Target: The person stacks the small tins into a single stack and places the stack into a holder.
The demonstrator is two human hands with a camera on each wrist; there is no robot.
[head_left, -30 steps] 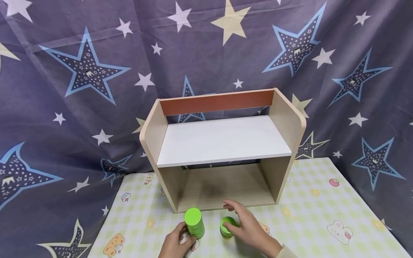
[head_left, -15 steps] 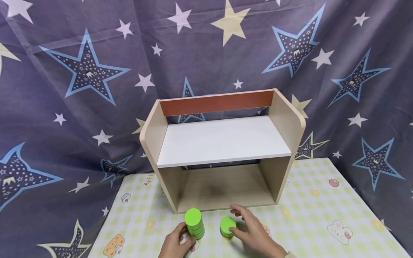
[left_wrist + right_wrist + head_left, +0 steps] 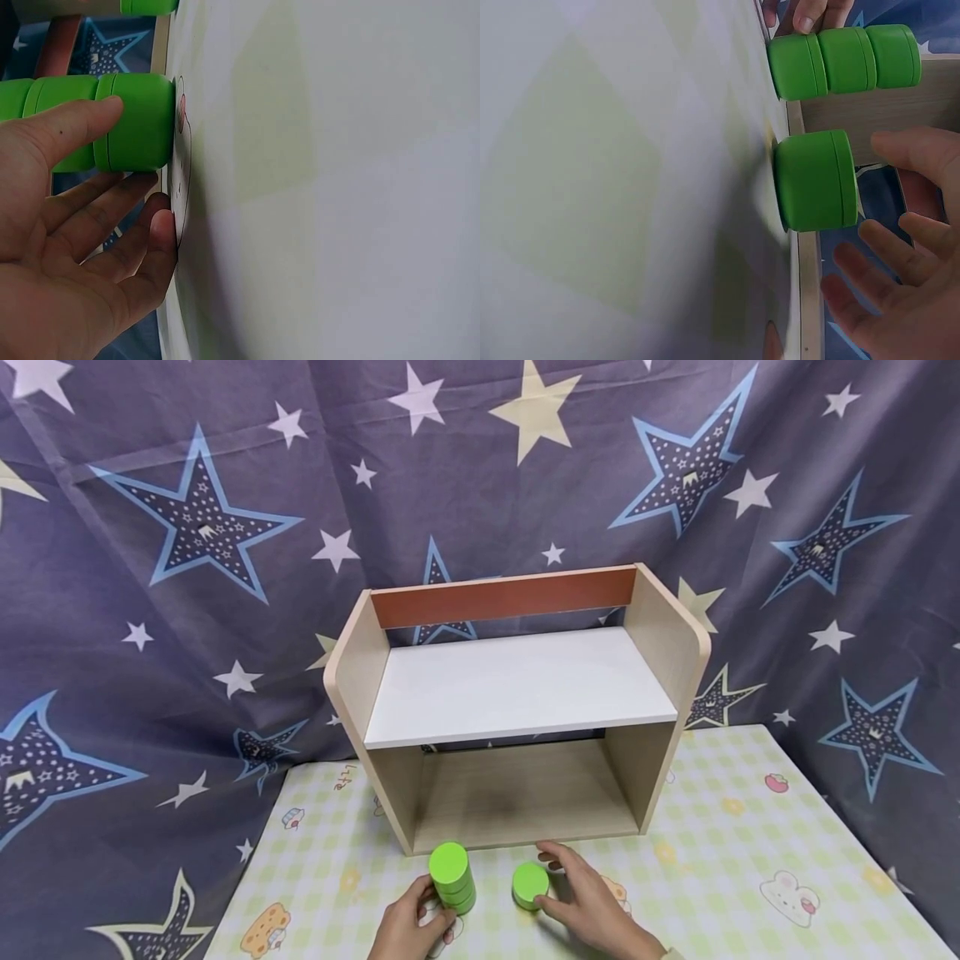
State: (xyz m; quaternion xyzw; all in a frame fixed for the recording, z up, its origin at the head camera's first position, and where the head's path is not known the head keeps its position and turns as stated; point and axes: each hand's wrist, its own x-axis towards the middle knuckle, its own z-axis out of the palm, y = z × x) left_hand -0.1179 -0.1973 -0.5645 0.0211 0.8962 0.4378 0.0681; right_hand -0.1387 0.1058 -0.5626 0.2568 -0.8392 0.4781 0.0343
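Three small round green lidded containers stand in an upright stack (image 3: pixel 453 878) on the table, just in front of the shelf. My left hand (image 3: pixel 408 922) pinches its base, with the thumb against the lowest container (image 3: pixel 139 124) and fingers on the far side in the left wrist view. To the right sits a single green container (image 3: pixel 530 886) of the same kind. Beside it my right hand (image 3: pixel 588 902) holds nothing, its fingers spread and loosely bent. In the right wrist view these fingers hover apart from the lone container (image 3: pixel 814 181).
A small wooden shelf unit (image 3: pixel 517 693) with a white middle board and a reddish-brown back rail stands behind both hands. The table has a green-and-white checked cloth (image 3: pixel 750 860). A dark star-patterned curtain (image 3: pixel 225 710) hangs behind.
My right hand has drawn back slightly to the right from above the single container, whose top now shows almost fully. The left hand and the stack stay where they were.
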